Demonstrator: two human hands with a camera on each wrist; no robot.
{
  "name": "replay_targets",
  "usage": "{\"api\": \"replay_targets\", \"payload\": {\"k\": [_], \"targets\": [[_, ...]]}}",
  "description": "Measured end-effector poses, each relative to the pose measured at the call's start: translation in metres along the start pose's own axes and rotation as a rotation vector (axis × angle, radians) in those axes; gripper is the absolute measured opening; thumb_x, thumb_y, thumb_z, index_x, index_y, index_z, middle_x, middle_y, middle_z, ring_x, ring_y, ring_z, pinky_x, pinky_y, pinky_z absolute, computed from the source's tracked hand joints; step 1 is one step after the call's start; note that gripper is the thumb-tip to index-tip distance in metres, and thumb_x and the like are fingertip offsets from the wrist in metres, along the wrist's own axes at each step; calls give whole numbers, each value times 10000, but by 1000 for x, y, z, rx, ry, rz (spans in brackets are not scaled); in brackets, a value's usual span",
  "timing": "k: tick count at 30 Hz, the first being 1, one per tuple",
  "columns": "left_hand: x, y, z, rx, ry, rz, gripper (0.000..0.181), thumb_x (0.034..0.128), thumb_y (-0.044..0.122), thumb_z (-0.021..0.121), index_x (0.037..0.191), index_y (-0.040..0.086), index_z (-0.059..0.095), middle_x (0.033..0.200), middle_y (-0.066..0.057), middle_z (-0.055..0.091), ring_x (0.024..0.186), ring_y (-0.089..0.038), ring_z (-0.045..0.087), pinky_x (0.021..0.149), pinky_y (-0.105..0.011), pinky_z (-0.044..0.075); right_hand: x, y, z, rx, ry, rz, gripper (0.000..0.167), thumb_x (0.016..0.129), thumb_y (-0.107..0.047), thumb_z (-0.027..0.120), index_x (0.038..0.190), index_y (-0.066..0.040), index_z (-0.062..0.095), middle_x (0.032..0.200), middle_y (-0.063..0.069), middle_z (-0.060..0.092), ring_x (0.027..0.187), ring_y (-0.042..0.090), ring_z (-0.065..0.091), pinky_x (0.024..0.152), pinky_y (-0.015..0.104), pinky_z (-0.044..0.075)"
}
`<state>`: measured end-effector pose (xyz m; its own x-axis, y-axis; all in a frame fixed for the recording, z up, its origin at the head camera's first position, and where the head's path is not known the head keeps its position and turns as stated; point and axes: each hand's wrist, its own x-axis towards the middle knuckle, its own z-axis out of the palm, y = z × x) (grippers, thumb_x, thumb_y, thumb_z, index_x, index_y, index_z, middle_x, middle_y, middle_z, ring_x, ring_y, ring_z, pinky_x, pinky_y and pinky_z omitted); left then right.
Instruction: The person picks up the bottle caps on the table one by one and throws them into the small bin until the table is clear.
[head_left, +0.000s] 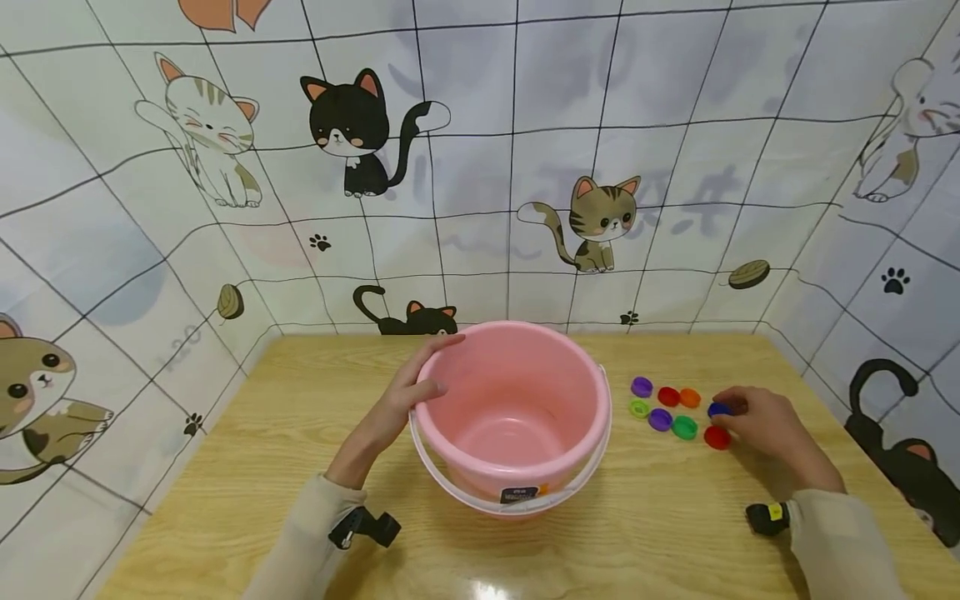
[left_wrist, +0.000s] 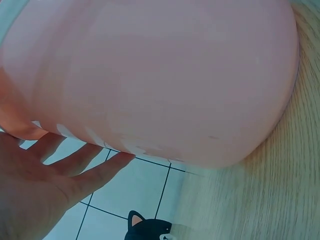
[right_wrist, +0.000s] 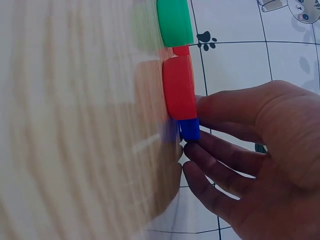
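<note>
A pink plastic bucket (head_left: 517,475) with a white handle (head_left: 480,503) stands at the middle of the wooden table. My left hand (head_left: 390,410) grips its left rim, thumb over the inner side and fingers along the outside. In the left wrist view those fingers lie against the bucket wall (left_wrist: 170,80). On the right, my right hand (head_left: 768,425) pinches a blue bottle cap (head_left: 718,409) at table level. A red cap (head_left: 717,437) sits just in front of it; in the right wrist view this red cap (right_wrist: 180,87) partly hides the blue cap (right_wrist: 190,129).
Several more caps lie between bucket and right hand: purple (head_left: 641,387), red (head_left: 669,397), orange (head_left: 690,398), light green (head_left: 639,408), another purple (head_left: 660,419) and green (head_left: 684,427). Cat-printed walls (head_left: 480,167) enclose the table (head_left: 300,400) at the back and sides.
</note>
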<state>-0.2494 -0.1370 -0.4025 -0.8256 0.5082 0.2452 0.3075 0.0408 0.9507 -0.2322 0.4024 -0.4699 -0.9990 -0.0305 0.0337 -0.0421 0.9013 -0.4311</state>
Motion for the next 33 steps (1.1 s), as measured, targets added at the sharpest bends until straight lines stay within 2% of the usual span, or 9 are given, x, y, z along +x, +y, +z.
{"api": "replay_targets", "payload": {"k": [11, 18, 27, 33], "targets": [[-1, -4, 1, 26, 7, -6, 660, 907, 184, 504, 1551, 307, 431, 1554, -98, 402, 1067, -479, 663, 827, -558, 609, -3, 0, -1, 15, 0, 32, 461, 915, -221, 740, 1229, 106, 656, 1122, 301, 708, 1028, 475, 660, 856, 610, 542], [-2, -4, 1, 23, 6, -2, 658, 910, 173, 495, 1555, 280, 425, 1565, -102, 379, 1073, -468, 662, 829, -551, 611, 0, -4, -5, 34, -3, 57, 460, 902, -199, 749, 1234, 106, 654, 1162, 330, 690, 1053, 508, 662, 818, 560, 586], [-2, -4, 1, 18, 2, 7, 659, 907, 153, 478, 1554, 266, 424, 1548, -123, 396, 1013, -449, 689, 812, -485, 624, -5, -19, -16, 43, 19, 37, 452, 943, -182, 704, 1278, 111, 627, 1190, 351, 671, 1070, 520, 655, 827, 567, 579], [-1, -2, 1, 22, 3, 24, 662, 909, 145, 472, 1558, 269, 421, 1558, -113, 383, 1029, -475, 674, 815, -523, 620, -7, -30, -22, 52, 50, 12, 468, 953, -193, 708, 1300, 106, 613, 1194, 348, 671, 1087, 520, 648, 810, 543, 594]]}}
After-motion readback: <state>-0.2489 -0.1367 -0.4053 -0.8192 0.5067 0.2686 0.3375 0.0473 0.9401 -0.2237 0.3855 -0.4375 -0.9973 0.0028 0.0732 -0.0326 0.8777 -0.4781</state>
